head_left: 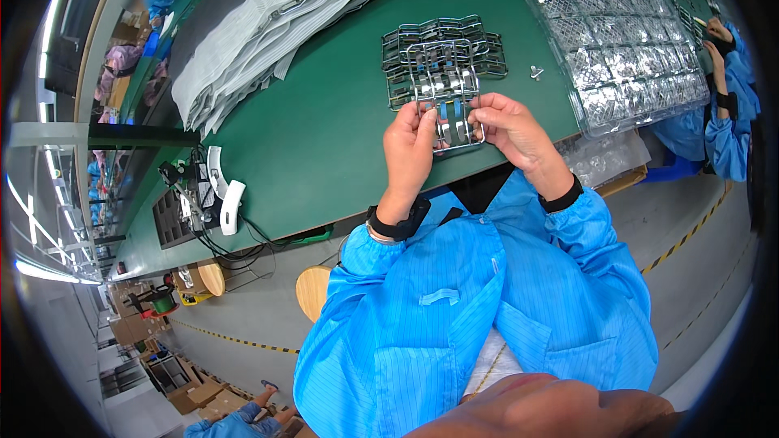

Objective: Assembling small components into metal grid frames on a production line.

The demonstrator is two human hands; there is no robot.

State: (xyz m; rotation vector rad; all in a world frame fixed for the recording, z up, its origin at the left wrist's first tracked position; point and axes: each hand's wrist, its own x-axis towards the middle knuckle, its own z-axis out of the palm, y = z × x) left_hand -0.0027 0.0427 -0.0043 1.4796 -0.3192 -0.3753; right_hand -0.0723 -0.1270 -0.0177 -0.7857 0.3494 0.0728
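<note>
My left hand [409, 148] pinches the left side of a shiny wire rack [451, 81] that carries small polished metal pieces and blue strips. On its opposite side, the fingers of my right hand [517, 131] are closed around the edge, near the lower corner. The rack is held near the table's front edge. Just beyond it lies a stack of similar wire racks [398, 47], partly covered by the held one. A small silvery piece [536, 73] rests on the green table [324, 126], to the right of the stack.
Clear plastic trays [625, 40] of shiny parts lie at the right. White foam sheets [251, 49] are piled at the left. Cables and curved white devices [231, 207] occupy the left end. A co-worker's hands [718, 45] are at the far right. A stool [312, 292] stands below the table.
</note>
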